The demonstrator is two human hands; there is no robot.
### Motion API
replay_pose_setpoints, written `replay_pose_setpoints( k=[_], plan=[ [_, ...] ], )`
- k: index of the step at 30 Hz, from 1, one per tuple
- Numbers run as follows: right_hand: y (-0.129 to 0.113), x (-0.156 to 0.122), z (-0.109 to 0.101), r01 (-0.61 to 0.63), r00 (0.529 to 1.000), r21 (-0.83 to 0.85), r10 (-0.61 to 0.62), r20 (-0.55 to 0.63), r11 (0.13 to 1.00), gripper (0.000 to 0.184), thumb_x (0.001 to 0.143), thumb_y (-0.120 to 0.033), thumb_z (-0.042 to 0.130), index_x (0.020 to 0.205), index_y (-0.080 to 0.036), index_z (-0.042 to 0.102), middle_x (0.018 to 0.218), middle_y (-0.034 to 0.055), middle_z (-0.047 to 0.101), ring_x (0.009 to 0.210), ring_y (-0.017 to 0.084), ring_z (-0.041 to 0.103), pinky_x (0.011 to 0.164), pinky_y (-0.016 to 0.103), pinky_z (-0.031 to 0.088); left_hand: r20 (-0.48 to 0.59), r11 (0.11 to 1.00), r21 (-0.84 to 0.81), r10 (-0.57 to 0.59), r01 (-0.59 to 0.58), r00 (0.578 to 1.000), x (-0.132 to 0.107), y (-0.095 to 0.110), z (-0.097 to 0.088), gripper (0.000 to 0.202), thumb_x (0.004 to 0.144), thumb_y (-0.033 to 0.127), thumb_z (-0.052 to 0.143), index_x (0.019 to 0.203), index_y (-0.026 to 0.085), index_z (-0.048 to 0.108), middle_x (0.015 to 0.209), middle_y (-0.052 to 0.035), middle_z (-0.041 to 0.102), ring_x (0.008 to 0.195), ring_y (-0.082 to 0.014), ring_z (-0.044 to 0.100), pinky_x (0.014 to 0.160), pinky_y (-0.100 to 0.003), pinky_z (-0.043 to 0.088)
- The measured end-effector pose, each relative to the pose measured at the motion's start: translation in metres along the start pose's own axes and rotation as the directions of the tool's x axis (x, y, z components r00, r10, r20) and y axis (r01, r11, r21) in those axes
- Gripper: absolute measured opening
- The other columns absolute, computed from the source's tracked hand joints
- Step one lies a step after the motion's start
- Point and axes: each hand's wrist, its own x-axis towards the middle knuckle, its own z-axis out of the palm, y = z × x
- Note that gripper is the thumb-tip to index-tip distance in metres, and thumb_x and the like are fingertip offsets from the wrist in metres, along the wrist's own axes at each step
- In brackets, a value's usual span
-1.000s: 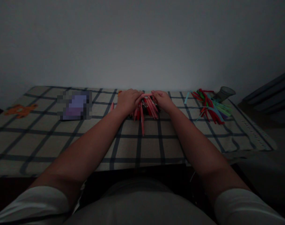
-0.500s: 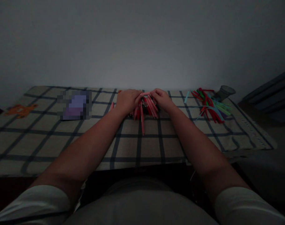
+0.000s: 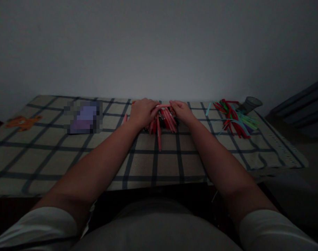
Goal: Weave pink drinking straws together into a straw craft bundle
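Observation:
Between my two hands, a slim pink pen lies level from side to side. My left hand is closed on its left end, thumb toward the middle. At the other end, my right hand pinches it with thumb and fingers. Directly below and in front of the hands is a heap of pink, red and dark pens, partly covered by them. One loose pink pen sticks out of the heap toward me. Left of my left hand, another pink piece shows on the cloth.
A checked cloth covers the table, which meets a plain wall. On the left are an orange cut-out figure and a blurred purple item. To the right lie coloured strips beside a dark mesh cup.
My right hand has shifted slightly, its fingers more drawn together at the pen's end, and more of the pen shows between the hands. The heap looks the same.

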Motion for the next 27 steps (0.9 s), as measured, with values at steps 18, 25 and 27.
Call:
replay_pose_setpoints(
  k=[18,25,27],
  plan=[
    [0.009,0.005,-0.006,0.089,0.996,-0.137,-0.086,0.024,0.987,0.058,0.114,-0.065,0.071,0.074,-0.027,0.055,0.072,-0.0044,0.045,0.072,0.017,0.041,0.072,0.036,0.033,0.069,0.995,-0.047,-0.086,0.089,0.994,-0.002,0.005,-0.007,0.044,0.126,0.043,0.056,0.157,0.029,0.084,0.155,-0.0106,0.087,0.147,-0.0324,0.079,0.116,-0.041,0.058],
    [0.014,0.007,-0.007,0.144,0.990,-0.169,-0.142,0.026,0.975,0.063,0.111,-0.078,0.065,0.076,-0.027,0.054,0.074,-0.0031,0.046,0.073,0.018,0.042,0.072,0.037,0.033,0.082,0.994,-0.031,-0.101,0.103,0.992,-0.002,0.008,-0.009,0.048,0.126,0.051,0.050,0.154,0.033,0.085,0.150,-0.0088,0.089,0.143,-0.0334,0.081,0.108,-0.041,0.059],
    [0.015,0.007,-0.007,0.171,0.985,-0.155,-0.168,0.033,0.973,0.069,0.108,-0.088,0.063,0.075,-0.027,0.054,0.073,-0.0034,0.045,0.072,0.018,0.041,0.072,0.037,0.034,0.091,0.993,-0.025,-0.110,0.112,0.990,-0.003,0.009,-0.011,0.049,0.127,0.052,0.048,0.153,0.033,0.085,0.149,-0.0082,0.090,0.141,-0.0334,0.082,0.107,-0.041,0.059]
  ],
)
